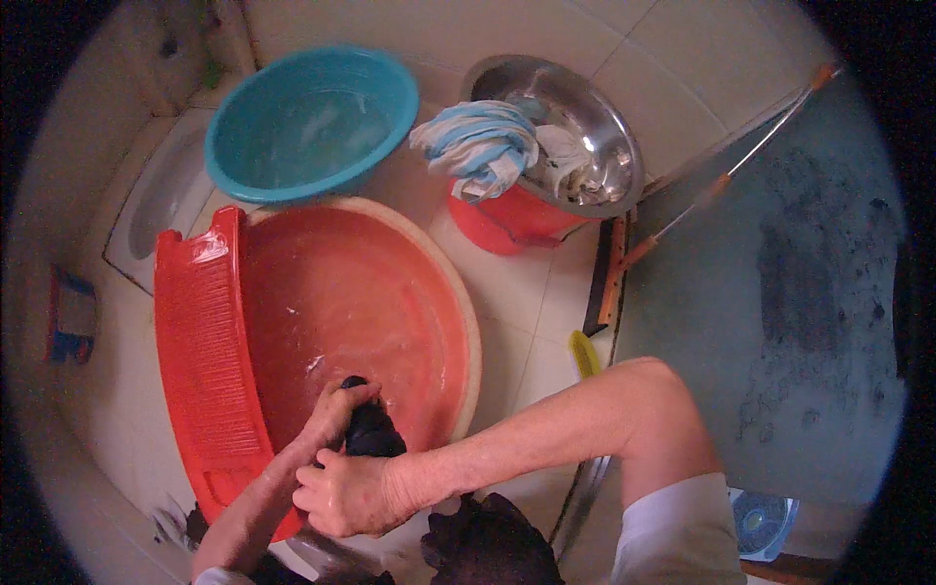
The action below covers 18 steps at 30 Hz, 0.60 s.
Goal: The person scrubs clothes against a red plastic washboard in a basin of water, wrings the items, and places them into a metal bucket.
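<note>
A black wet cloth [373,433] is bunched between my two hands, over the near side of a large round orange-red basin [472,329] of water. My left hand [336,409] grips its far end. Closer to me, my right hand [355,497] is closed around the near part, its fingers curled. A red plastic washboard [208,344] leans along the basin's left side, with my left forearm crossing its near end. Small bits of white foam float on the water.
Beyond the basin stands a teal basin [314,194] of water. A steel bowl [614,124] with a striped cloth [486,142] rests on a red bucket [486,223]. To the right are a squeegee [608,274], a yellow brush [583,354] and glass [702,307]. A squat toilet [164,194] lies left.
</note>
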Each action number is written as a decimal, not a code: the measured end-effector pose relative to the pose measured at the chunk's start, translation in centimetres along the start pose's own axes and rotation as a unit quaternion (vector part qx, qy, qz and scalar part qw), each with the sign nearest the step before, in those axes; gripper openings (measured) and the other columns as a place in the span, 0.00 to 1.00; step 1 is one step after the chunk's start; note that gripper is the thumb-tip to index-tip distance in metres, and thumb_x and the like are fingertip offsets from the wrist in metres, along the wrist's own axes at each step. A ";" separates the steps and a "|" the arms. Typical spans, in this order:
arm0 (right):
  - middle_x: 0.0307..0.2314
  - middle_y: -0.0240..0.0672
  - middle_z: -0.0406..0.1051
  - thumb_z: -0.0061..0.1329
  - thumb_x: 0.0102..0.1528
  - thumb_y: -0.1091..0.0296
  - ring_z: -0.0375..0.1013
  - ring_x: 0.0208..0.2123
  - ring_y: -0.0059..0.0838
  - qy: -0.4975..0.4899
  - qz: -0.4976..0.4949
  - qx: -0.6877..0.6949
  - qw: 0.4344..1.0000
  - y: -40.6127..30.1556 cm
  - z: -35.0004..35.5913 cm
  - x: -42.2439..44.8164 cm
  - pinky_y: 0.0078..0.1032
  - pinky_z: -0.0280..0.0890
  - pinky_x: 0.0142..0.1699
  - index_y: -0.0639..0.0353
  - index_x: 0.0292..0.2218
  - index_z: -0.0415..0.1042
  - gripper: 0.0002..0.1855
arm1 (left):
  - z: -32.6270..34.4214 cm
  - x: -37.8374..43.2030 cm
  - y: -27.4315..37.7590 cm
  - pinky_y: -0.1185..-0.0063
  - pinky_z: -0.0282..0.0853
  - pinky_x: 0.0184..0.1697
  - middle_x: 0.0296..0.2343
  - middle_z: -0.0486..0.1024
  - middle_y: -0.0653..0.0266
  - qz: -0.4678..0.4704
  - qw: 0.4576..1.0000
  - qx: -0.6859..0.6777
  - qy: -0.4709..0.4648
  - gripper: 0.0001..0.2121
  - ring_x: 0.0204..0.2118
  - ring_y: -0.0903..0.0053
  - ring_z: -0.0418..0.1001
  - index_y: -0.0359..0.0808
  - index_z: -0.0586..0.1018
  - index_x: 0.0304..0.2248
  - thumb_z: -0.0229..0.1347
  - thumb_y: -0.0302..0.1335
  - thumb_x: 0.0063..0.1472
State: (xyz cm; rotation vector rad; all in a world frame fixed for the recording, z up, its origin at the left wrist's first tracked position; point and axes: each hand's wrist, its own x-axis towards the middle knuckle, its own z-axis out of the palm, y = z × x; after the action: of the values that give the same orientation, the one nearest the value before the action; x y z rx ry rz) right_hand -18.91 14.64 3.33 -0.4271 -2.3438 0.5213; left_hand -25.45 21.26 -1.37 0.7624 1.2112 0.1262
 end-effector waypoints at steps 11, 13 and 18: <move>0.17 0.33 0.64 0.46 0.36 0.73 0.65 0.22 0.22 0.288 0.368 0.114 0.877 2.9 -11.6 -3.4 0.19 0.59 0.27 0.63 0.17 0.66 0.04 | 2.4 0.4 -4.9 0.72 0.60 0.45 0.38 0.67 0.61 -0.035 0.897 -0.379 -0.223 0.20 0.40 0.72 0.66 0.37 0.66 0.40 0.43 0.43 0.53; 0.21 0.31 0.67 0.47 0.38 0.70 0.64 0.26 0.15 0.291 0.462 0.157 0.823 2.6 -13.5 -4.3 0.15 0.59 0.31 0.66 0.20 0.68 0.07 | 2.3 -0.5 -5.1 0.71 0.59 0.46 0.38 0.67 0.60 -0.020 0.863 -0.430 -0.264 0.19 0.40 0.70 0.66 0.36 0.66 0.41 0.41 0.40 0.54; 0.24 0.32 0.66 0.40 0.48 0.67 0.65 0.28 0.20 0.303 0.437 -0.053 0.845 5.5 -19.5 -11.2 0.17 0.60 0.34 0.65 0.28 0.68 0.10 | 5.0 -3.1 -5.9 0.70 0.59 0.46 0.39 0.66 0.61 0.071 0.864 -0.422 -0.265 0.18 0.41 0.69 0.66 0.36 0.66 0.40 0.42 0.39 0.52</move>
State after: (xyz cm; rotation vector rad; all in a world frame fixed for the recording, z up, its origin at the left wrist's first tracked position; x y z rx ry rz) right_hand 3.28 19.36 7.80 -1.5019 -1.4651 0.5449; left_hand -24.02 13.08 -1.64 0.0783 0.4711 0.5001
